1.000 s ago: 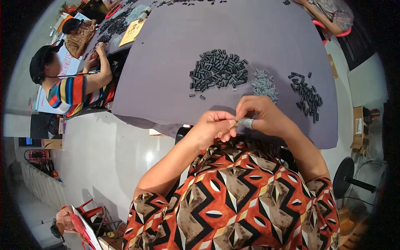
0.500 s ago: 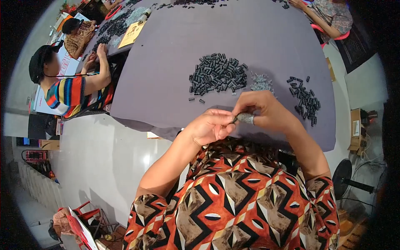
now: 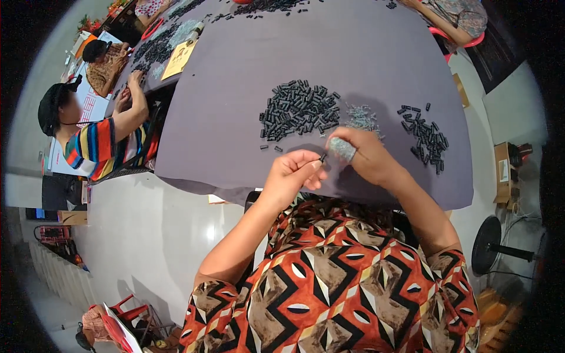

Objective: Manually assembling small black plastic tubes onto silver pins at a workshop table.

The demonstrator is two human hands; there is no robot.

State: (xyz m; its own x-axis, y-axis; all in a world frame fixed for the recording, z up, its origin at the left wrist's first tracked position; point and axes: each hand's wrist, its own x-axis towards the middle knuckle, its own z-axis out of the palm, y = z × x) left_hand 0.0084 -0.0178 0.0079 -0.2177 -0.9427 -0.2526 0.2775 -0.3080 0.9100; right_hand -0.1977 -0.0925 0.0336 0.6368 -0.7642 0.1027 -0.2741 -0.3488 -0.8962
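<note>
My left hand is closed in a pinch on a small black plastic tube near the table's front edge. Just to its right, a little apart, is my right hand, with a grey wrap around one digit. Its fingers are curled and partly smeared by motion, so whether they hold anything is hidden. Beyond both hands lies a large heap of black tubes. Small clear-grey pieces are piled just past my right hand. Farther right is a smaller, looser group of black tubes.
A grey cloth covers the table. Two stray tubes lie at the big heap's near left. On the left, a person in a striped shirt works at a side table with more black and clear pieces. A yellow sheet lies there. A black fan stands at right.
My hands have come apart; the black tube stays in my left hand. My right hand has moved slightly up and away, toward the clear-grey pile. The whole view has shifted a little.
</note>
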